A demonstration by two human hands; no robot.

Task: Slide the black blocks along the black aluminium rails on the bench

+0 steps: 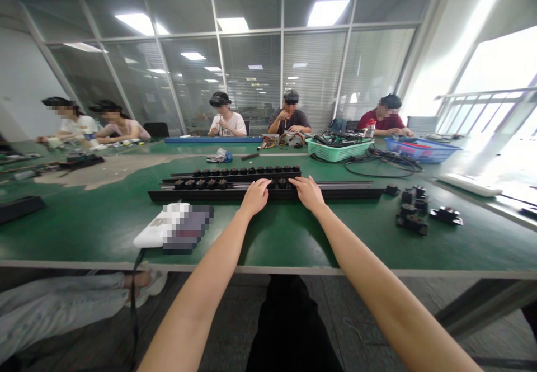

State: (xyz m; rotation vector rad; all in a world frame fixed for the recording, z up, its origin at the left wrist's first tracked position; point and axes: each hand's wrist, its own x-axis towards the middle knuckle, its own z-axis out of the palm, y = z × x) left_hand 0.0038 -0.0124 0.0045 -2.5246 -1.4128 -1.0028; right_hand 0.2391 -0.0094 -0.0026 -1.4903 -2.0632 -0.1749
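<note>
- You are in an assembly workshop.
- A long green-topped desk (84, 232) crosses the room, with a black rail (188, 196) of small black parts before you.
- Co-workers (289, 117) sit along its far side, handling small items.
- Black cables (377, 162), a green plastic basket (339, 149) and a blue plastic basket (422, 150) stand on it.
- Glass partitions with blinds (251, 64) and ceiling panel lights (327, 13) enclose the room.
</note>
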